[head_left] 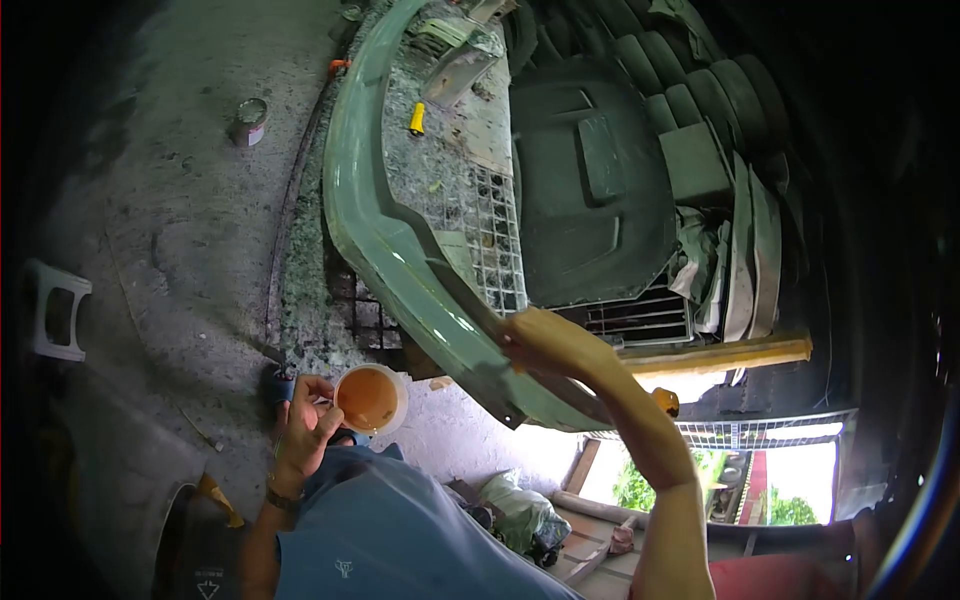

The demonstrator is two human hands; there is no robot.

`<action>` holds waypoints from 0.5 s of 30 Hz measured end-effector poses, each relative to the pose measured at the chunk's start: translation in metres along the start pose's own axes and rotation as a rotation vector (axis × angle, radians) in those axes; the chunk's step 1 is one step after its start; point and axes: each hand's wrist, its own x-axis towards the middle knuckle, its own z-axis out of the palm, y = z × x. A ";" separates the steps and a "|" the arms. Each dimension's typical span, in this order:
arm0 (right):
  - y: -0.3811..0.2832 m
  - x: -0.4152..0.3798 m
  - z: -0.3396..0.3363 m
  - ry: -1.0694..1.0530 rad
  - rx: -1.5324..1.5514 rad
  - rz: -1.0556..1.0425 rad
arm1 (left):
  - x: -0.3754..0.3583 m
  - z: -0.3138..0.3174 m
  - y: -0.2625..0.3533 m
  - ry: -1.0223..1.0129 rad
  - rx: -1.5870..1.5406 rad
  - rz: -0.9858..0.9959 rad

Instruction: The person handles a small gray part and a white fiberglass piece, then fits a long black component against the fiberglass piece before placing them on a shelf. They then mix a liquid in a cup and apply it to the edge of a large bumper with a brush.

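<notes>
My left hand [308,425] is closed on the rim of a translucent plastic cup [398,400], tilted so that the orange-amber liquid inside shows. A long, curved, glossy grey-green panel [385,245], like a car bumper lip, runs from the top of the view down to the right. Over its inner edge, near the lower end, bends my right hand [545,340]. Its fingers look drawn together and touch or hover close above the panel; what they hold, if anything, is hidden.
Under the panel is a stained bench with a metal grid [495,235], a yellow-handled tool [417,119] and scraps. A black hood-like panel [590,180] stands beyond it. On the floor are a can [250,122] and a white plastic stool [60,310]. A wooden beam [720,353] juts out right.
</notes>
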 end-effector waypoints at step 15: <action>-0.033 0.212 -0.038 0.206 0.006 -0.104 | -0.015 -0.046 -0.005 0.218 0.063 0.119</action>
